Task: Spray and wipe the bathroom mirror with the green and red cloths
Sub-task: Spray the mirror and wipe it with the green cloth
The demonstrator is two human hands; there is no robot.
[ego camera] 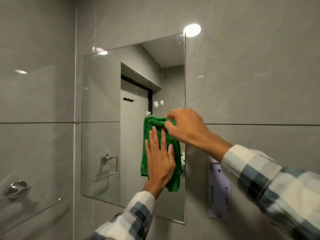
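Observation:
A frameless rectangular mirror hangs on the grey tiled wall. A green cloth is pressed against its lower right part. My left hand lies flat on the cloth with fingers spread, pinning it to the glass. My right hand pinches the cloth's folded top edge between thumb and fingers. A few white foam spots sit on the glass just above the cloth. No red cloth or spray bottle is in view.
A pale purple holder is fixed to the wall right of the mirror. A chrome towel ring is mounted on the left wall, and another ring shows as a reflection in the mirror.

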